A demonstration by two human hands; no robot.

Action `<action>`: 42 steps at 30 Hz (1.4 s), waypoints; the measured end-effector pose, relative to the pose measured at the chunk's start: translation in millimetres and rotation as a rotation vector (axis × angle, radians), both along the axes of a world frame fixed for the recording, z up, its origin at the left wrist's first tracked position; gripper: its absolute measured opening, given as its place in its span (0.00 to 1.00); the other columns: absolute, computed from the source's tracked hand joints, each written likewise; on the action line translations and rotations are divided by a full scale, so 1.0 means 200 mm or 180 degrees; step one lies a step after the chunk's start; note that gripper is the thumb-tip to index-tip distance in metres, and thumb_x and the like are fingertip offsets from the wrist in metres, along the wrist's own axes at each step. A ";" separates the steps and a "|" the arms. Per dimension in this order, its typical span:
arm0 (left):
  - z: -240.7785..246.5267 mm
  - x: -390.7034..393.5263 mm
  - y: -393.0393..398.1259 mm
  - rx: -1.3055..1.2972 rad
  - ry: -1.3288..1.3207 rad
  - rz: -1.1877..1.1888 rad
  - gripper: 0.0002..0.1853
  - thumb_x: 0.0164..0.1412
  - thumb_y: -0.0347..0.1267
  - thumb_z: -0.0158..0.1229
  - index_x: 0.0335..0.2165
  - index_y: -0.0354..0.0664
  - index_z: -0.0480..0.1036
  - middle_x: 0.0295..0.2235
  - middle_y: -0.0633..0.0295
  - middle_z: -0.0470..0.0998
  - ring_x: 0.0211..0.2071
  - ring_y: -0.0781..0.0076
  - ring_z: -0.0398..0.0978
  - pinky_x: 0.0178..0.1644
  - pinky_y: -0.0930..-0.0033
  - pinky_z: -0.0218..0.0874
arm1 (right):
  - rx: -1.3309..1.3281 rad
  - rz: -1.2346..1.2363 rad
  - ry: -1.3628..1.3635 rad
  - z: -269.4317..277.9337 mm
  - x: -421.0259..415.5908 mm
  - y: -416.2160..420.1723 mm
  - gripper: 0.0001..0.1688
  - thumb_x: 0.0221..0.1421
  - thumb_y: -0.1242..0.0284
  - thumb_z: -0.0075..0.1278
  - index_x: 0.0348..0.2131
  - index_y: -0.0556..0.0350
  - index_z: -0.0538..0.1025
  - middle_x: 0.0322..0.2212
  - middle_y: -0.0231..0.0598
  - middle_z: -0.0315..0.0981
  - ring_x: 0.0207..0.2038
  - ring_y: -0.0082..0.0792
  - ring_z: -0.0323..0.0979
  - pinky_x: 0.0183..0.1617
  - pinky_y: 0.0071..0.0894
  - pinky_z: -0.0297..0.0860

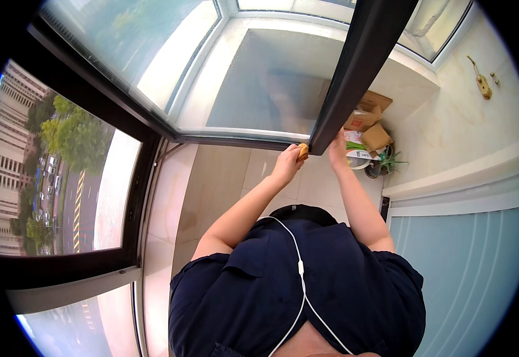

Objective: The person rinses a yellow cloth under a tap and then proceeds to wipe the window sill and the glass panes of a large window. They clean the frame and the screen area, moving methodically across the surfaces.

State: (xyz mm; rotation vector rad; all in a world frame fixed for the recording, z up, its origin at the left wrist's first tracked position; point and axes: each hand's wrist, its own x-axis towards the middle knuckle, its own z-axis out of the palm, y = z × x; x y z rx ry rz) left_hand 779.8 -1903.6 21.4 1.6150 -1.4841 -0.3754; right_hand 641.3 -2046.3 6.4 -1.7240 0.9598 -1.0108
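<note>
An open window sash with a glass pane (259,89) and a dark frame (357,67) stands before me. My left hand (288,163) grips a small yellow-orange cloth (303,152) at the sash's lower corner, where the bottom rail meets the thick dark upright. My right hand (338,145) is on the other side of that upright, near its lower end. Its fingertips are partly hidden behind the frame, so its grip cannot be made out. Blurred reflections show in the glass.
Beyond my right hand are cardboard boxes (376,136) and a potted spiky plant (389,161). A brass-coloured fitting (483,85) hangs on the right wall. At left, a dark-framed window opening (134,196) looks down on a street. A blue-glass door (464,267) stands at lower right.
</note>
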 end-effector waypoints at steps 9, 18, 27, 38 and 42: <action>-0.05 0.04 0.17 0.0032 -0.0344 -0.0135 0.07 0.52 0.24 0.58 0.33 0.35 0.71 0.34 0.56 0.70 0.34 0.57 0.74 0.35 0.63 0.67 | 0.0090 0.0146 0.0046 0.14 0.02 0.03 0.36 0.68 0.48 0.23 0.59 0.58 0.57 0.55 0.48 0.62 0.58 0.46 0.60 0.61 0.35 0.56; -0.09 -0.03 0.08 -0.0111 -0.1813 -0.0104 0.12 0.51 0.26 0.55 0.37 0.38 0.70 0.42 0.59 0.67 0.43 0.61 0.70 0.42 0.65 0.68 | -0.0043 0.0189 -0.0108 0.01 0.00 -0.03 0.31 0.68 0.49 0.25 0.54 0.53 0.63 0.46 0.43 0.68 0.51 0.41 0.67 0.55 0.33 0.61; -0.06 0.03 0.12 0.0753 0.0947 -0.0330 0.08 0.60 0.32 0.55 0.32 0.37 0.72 0.25 0.61 0.72 0.19 0.70 0.72 0.23 0.68 0.65 | -0.0369 0.0105 -0.0508 0.04 0.05 0.01 0.27 0.69 0.53 0.27 0.48 0.54 0.65 0.38 0.41 0.69 0.42 0.39 0.68 0.49 0.33 0.63; -0.12 0.02 -0.01 0.0940 0.3215 0.0763 0.09 0.61 0.28 0.52 0.30 0.33 0.75 0.21 0.64 0.73 0.19 0.80 0.69 0.21 0.75 0.60 | -0.0002 0.0053 -0.0175 -0.04 0.00 -0.04 0.31 0.67 0.50 0.29 0.55 0.54 0.62 0.47 0.41 0.67 0.50 0.38 0.65 0.56 0.32 0.59; -0.20 0.21 0.12 0.0559 0.3311 0.1495 0.09 0.61 0.26 0.50 0.32 0.30 0.74 0.24 0.61 0.76 0.20 0.77 0.71 0.23 0.74 0.63 | 0.0424 0.0579 -0.0290 0.25 -0.05 0.03 0.36 0.65 0.46 0.31 0.58 0.55 0.60 0.54 0.40 0.63 0.57 0.37 0.61 0.60 0.34 0.56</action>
